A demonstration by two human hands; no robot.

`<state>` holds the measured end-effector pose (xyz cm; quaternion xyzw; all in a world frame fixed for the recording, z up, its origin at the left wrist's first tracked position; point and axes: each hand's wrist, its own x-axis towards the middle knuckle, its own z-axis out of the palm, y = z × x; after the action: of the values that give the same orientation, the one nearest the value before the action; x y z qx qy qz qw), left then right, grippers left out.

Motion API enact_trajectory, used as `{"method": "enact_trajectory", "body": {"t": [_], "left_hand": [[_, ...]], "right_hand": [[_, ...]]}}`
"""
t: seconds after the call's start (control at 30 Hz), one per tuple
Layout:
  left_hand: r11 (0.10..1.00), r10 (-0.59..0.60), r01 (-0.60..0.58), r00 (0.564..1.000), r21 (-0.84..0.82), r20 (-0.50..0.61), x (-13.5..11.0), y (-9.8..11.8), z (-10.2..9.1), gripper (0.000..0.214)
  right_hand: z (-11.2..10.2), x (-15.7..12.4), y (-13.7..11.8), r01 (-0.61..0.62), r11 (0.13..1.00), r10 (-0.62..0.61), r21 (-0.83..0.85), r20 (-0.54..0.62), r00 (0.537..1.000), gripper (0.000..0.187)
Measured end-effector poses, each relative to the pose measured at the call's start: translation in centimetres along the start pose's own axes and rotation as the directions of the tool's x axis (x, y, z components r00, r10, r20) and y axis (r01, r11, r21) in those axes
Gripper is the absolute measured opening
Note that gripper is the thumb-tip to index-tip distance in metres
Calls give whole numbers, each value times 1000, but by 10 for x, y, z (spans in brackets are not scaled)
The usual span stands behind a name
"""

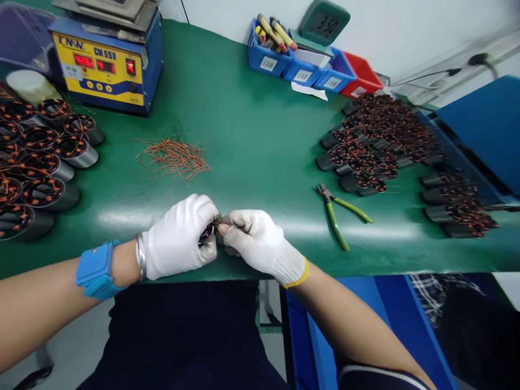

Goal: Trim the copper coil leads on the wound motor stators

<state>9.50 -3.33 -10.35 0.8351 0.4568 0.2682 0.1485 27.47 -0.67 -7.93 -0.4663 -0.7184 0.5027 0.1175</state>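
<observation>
My left hand (182,235), in a white glove, is wrapped round a motor stator (208,232) near the front edge of the green table. Only a small part of the stator's dark end with copper windings shows between the fingers. Close against that end, my right hand (255,235) has its thumb and fingers pinched together, in a white glove with a yellow cuff and bare fingertips. Whatever lies in this pinch is too small to make out. Green-handled cutting pliers (331,203) lie with handles spread to the right. Beyond my left hand is a pile of copper wire offcuts (174,157).
Many stators (51,192) stand at the left edge, and another group (365,146) at the right. A yellow-blue soldering station (105,70) is at the back left. Blue tool boxes (268,59), a red box (361,73) and a clock (325,23) line the back.
</observation>
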Motion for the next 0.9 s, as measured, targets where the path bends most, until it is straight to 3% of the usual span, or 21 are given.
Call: {"method": "enact_trajectory", "body": {"t": [0.1, 0.23, 0.3, 0.53, 0.73, 0.9], "left_hand": [[1000, 25, -24, 1000, -16, 12, 1, 1, 0, 12], [999, 35, -35, 999, -17, 26, 3, 2, -1, 10], [999, 29, -28, 999, -25, 36, 3, 3, -2, 9], [996, -43, 43, 999, -73, 7, 4, 2, -1, 12], [995, -14, 14, 1000, -94, 1, 5, 2, -2, 15], [996, 0, 0, 1000, -89, -4, 5, 1, -1, 15]], "right_hand": [[-11, 0, 5, -20, 998, 14, 62, 101, 995, 26], [-25, 8, 5, -83, 984, 28, 158, 321, 947, 29], [-23, 11, 2, -137, 978, 76, 159, 342, 937, 30], [-11, -3, 5, -160, 937, 105, 311, 185, 977, 29], [-31, -3, 6, -97, 984, 61, 152, 229, 972, 29], [-23, -2, 13, 8, 993, -5, 120, -31, 1000, 38]]}}
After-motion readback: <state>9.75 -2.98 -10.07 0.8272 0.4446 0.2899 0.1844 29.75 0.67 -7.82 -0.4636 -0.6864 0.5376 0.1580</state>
